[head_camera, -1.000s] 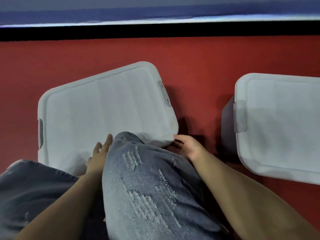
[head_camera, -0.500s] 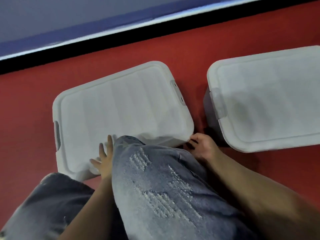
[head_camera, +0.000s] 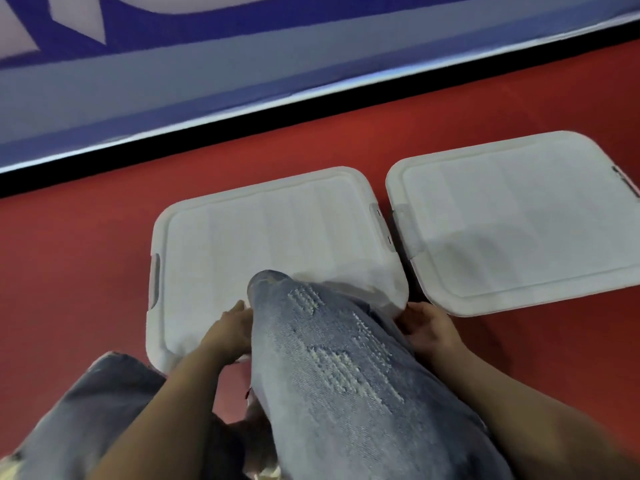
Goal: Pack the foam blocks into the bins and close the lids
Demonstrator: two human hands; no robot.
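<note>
Two white bins with their lids on stand side by side on the red floor. The left bin point(head_camera: 270, 237) is right in front of my knee; the right bin point(head_camera: 512, 223) almost touches it at the latches. My left hand point(head_camera: 228, 332) lies on the near edge of the left bin's lid, partly hidden by my knee. My right hand point(head_camera: 427, 327) is at the bin's near right corner with its fingers curled around the edge. No foam blocks are visible.
My denim-clad knee point(head_camera: 332, 358) covers the near middle of the left bin. A black strip point(head_camera: 311, 123) and a blue and white wall panel point(head_camera: 242, 57) run along the far side of the red floor point(head_camera: 76, 271).
The left bin has slid right until it nearly meets the right bin. Both hands stayed on its near edge. The view has tilted up and left.
</note>
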